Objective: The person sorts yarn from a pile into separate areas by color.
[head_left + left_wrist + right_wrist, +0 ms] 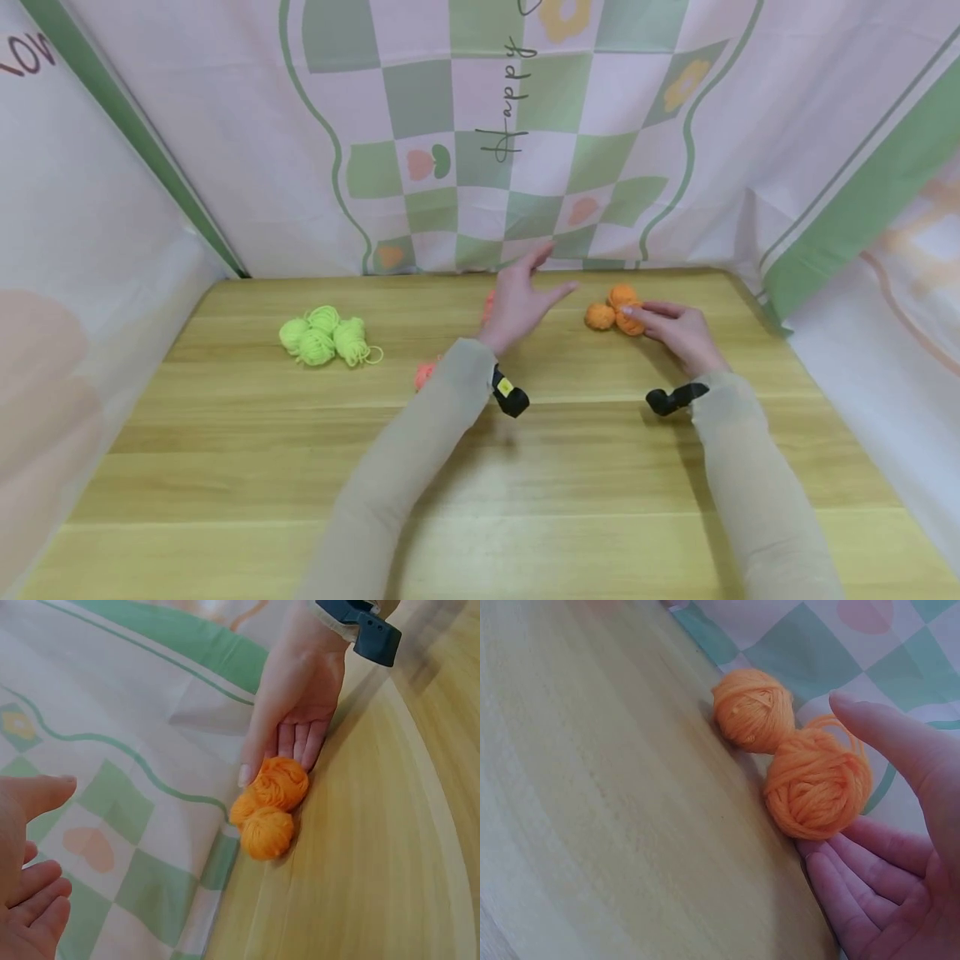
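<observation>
Several orange yarn balls [600, 316] sit together on the table at the back right. My right hand [684, 333] is at the near right one, its fingers touching the underside and side of that yarn ball [817, 784]. In the right wrist view the thumb stands off the ball, with a gap between them. My left hand [520, 302] hangs over the back middle of the table, thumb spread from the fingers, nothing in it. Beneath and beside the left arm, pink yarn balls [424, 375] show only in part; the arm and hand hide the rest.
A cluster of lime-green yarn balls [317, 345] lies at the left of the wooden table [525, 483], a loose strand looping from its right end. A patterned cloth [420, 100] hangs along the table's back edge, and more cloth closes off both sides.
</observation>
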The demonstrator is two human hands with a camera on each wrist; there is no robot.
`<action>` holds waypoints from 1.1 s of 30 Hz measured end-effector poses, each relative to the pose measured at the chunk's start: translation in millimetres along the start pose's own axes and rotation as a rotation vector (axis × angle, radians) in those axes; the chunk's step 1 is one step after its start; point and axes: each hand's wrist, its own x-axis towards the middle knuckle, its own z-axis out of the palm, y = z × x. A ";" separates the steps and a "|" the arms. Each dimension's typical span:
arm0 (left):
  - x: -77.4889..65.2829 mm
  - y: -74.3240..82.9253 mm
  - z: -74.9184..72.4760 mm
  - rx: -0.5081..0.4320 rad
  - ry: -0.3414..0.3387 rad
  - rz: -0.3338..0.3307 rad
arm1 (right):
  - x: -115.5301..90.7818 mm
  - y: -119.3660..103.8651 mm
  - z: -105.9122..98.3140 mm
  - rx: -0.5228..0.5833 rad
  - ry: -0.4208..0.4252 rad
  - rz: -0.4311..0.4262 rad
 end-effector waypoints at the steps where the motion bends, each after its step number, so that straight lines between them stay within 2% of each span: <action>1: -0.4 -1.1 -3.0 -0.004 0.006 0.010 | -0.9 -0.7 -0.1 0.000 -0.002 0.001; 6: -3.8 -4.8 -19.0 -0.009 0.025 0.031 | -4.5 -3.1 -0.9 -0.012 -0.012 -0.004; 13: -9.7 -4.6 -44.4 -0.013 0.011 0.042 | -1.0 1.2 -2.1 -0.032 -0.004 -0.012; 21: -22.0 -6.2 -73.4 -0.031 -0.001 0.002 | 1.6 4.3 -3.6 -0.023 -0.011 -0.016; 25: -31.1 -16.0 -91.5 -0.012 -0.006 0.000 | -0.9 0.5 -3.2 -0.009 -0.022 0.001; 33: -58.4 -44.4 -121.9 0.111 -0.023 -0.032 | -1.6 -1.5 -1.7 -0.055 -0.029 0.002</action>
